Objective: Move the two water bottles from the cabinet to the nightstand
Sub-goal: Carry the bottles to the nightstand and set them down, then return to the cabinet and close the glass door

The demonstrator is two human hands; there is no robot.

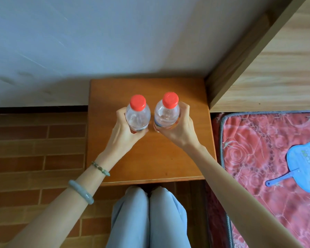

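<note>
Over on the left, brick-pattern floor and a pale wall above it, and here comes the left arm, reaching up from the bottom corner with a jade bangle and a beaded bracelet on the wrist. The left hand is wrapped around the left bottle, thumb on the near side, fingers curled round the far side, bottle upright with its red cap toward us. Right beside it, a narrow gap between them, the right bottle, also upright and red-capped, clasped by the right hand with the forearm stretching in from the lower right. Both bottles sit over the middle of the wooden nightstand; whether their bases are actually touching the top, I can't quite say from up here. Knees in light trousers just below. Further right, the wooden headboard, then a red floral mattress with a blue hand fan lying on it.
</note>
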